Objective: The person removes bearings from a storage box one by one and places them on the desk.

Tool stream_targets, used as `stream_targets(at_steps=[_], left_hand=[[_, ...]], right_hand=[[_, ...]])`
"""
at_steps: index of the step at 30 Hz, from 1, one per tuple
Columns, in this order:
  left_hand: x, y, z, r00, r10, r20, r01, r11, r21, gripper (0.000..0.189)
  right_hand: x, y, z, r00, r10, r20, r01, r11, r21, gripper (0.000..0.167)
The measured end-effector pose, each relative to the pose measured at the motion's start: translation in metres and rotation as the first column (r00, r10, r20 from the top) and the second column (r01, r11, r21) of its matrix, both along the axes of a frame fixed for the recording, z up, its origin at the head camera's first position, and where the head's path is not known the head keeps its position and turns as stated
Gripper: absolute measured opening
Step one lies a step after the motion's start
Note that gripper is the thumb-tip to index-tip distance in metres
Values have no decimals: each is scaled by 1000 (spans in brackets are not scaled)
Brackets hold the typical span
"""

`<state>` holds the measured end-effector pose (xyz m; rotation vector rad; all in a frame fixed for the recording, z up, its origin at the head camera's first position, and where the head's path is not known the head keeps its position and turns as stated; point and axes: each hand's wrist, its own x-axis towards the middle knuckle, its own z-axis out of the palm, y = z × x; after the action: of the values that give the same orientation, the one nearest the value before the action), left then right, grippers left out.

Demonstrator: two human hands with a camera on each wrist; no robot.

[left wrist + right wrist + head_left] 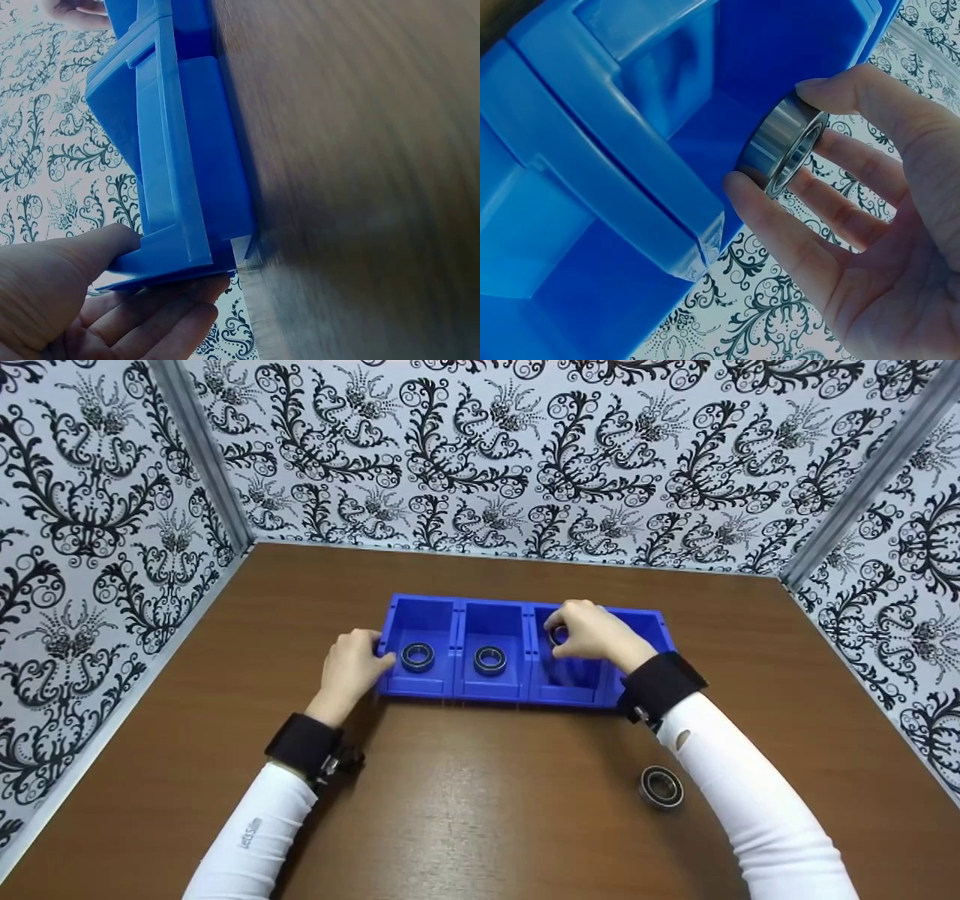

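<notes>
A row of joined blue bins [491, 688] stands on the table. My left hand [349, 667] grips the outer wall of the leftmost bin, thumb on one side and fingers on the other, as the left wrist view shows. Over the third bin, my right hand [596, 631] pinches a metal ball bearing [780, 146] by its outer edge between thumb and fingertip. One bearing [417, 668] lies flat in the first bin and another bearing [490, 670] in the second. The right hand and wrist partly cover the fourth bin.
Another bearing [661, 805] lies on the brown table [450, 795] in front of the bins, beside the right forearm. Patterned walls [495, 457] enclose the table at the back and both sides, with grey posts [206, 454] at the corners.
</notes>
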<state>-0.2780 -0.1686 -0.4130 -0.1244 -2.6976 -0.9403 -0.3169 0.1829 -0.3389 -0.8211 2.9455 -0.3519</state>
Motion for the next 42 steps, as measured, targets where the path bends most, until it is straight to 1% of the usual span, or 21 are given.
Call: stream_targets(at_steps=[12,18,26,33,42], left_hand=[[0,1,1,1000,-1,5,1,1000,2,16],[-1,0,0,1000,5,15,-5,1000,-10,21],[-1,0,0,1000,4,18,-4,1000,-7,21],[-1,0,1,1000,4,18,-4,1000,-2,23],[0,0,0,1000,2,11,-2,1000,-1,21]], right_hand=[[4,-1,7,1000,10,-3,-10,1000,-15,42],[4,-1,11,1000,9,-10,-9,1000,-11,41],[4,-1,13,1000,5,-5,-5,1000,-4,42],[7,-1,16,1000,14,-19,-14,1000,0,43],[15,-3,23,999,19,-34,-19,1000,2,43]])
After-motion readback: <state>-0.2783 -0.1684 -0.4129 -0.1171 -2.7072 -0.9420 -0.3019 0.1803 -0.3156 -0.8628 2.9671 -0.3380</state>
